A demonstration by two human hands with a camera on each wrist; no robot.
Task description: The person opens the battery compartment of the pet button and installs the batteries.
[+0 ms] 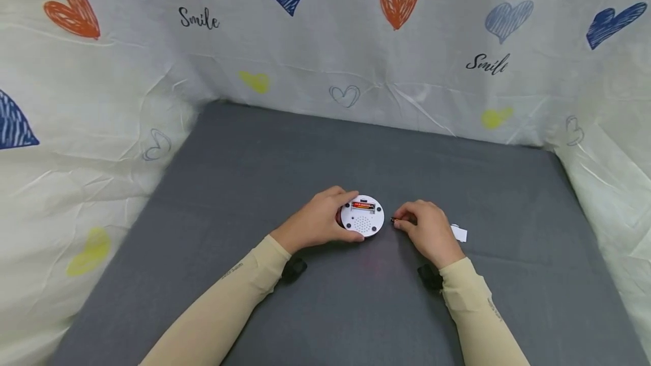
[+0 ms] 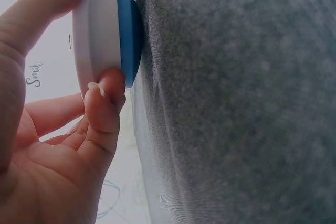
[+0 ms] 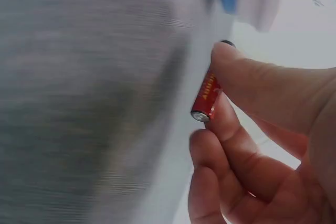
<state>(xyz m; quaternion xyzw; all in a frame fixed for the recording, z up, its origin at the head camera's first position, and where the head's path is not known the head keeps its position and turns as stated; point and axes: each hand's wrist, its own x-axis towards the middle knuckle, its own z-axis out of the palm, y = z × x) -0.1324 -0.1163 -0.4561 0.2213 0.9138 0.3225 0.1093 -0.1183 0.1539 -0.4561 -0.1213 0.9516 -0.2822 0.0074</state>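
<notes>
Nearest to me, my two forearms in beige sleeves reach onto the grey felt-covered table (image 1: 213,185). My left hand (image 1: 315,222) grips the round white plastic device (image 1: 363,216) by its rim, thumb and fingers curled around the edge; the left wrist view shows the white shell with a blue layer pressed against the grey surface. The device lies face down near the table's middle, its open battery bay showing one red battery in the bay (image 1: 363,206). Just beside it, my right hand (image 1: 427,230) pinches a small red cylindrical battery (image 3: 206,100) between thumb and forefinger, close to the device but not touching it. A small white plastic piece (image 1: 459,233) lies just behind that hand. Farthest off, a pale cloth backdrop printed with hearts (image 1: 356,44) walls in the table.
</notes>
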